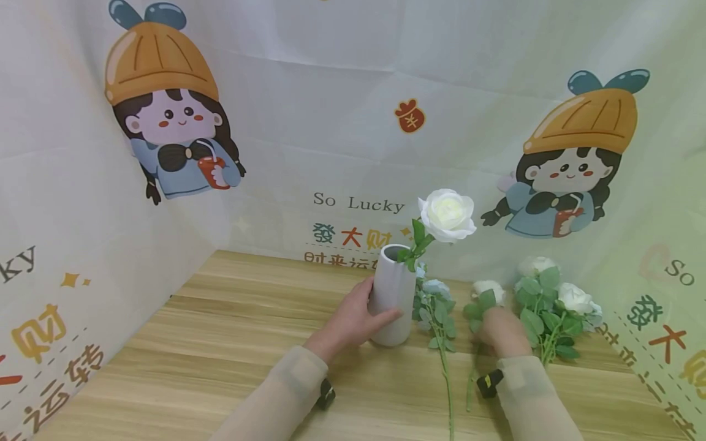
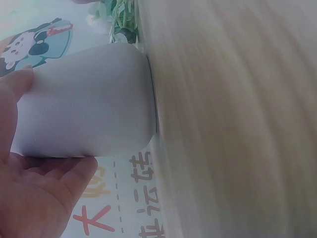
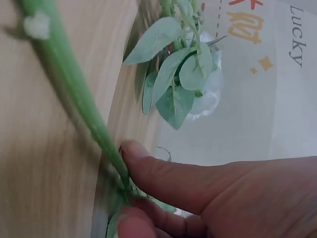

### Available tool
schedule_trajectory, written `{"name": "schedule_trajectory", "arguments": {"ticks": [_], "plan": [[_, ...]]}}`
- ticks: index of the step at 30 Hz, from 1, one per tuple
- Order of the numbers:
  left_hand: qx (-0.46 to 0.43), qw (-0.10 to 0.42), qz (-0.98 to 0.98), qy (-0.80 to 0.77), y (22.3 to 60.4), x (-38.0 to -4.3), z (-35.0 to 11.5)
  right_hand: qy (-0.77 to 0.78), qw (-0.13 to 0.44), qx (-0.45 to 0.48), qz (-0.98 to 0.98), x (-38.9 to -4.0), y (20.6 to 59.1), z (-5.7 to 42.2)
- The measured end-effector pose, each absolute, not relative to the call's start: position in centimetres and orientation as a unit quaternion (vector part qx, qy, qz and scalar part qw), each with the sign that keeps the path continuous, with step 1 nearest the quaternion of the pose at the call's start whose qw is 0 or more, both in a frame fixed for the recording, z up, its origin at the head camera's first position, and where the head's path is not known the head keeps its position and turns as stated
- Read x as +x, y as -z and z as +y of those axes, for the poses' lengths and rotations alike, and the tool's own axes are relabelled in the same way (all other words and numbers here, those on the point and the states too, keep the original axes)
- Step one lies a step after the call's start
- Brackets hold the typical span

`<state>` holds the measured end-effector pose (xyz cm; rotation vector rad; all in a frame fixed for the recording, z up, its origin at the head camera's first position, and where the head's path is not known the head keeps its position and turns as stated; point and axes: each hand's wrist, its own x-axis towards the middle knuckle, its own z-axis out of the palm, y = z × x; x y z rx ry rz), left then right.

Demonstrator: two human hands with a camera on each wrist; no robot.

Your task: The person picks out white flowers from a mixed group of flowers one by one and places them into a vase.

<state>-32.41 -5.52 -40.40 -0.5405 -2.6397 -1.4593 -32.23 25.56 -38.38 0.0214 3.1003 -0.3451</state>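
A white vase (image 1: 393, 300) stands upright on the wooden table, with one white rose (image 1: 447, 214) leaning out of its mouth to the right. My left hand (image 1: 353, 318) holds the vase around its lower body, thumb on the near side; the left wrist view shows fingers on both sides of the vase (image 2: 89, 104). My right hand (image 1: 503, 331) pinches a green stem (image 3: 86, 106) between thumb and fingertips, just below the leaves. That stem belongs to a white flower (image 1: 489, 291), whose head shows beyond the hand.
Between vase and right hand lies a pale blue flower stem (image 1: 445, 373) with small leaves. Right of the right hand lies a bunch of white flowers (image 1: 573, 298) with green leaves. A printed cloth (image 1: 287, 153) hangs behind the wooden table (image 1: 220, 343) and along its sides.
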Motion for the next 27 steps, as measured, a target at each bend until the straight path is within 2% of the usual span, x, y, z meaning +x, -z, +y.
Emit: {"name": "schedule_trajectory", "arguments": {"ticks": [10, 17, 27], "plan": [[-0.171, 0.036, -0.86, 0.479, 40.4, -32.5, -5.4, 0.118, 0.044, 0.009, 0.992, -32.6, 38.5, 25.6], [-0.178, 0.038, -0.861, 0.475, 40.3, -32.5, -5.4, 0.17, 0.074, 0.05, 0.981, -33.9, 39.5, 26.2], [-0.175, 0.031, -0.857, 0.484, 40.4, -32.6, -5.5, 0.182, 0.039, 0.047, 0.981, -33.0, 39.2, 25.2]]}}
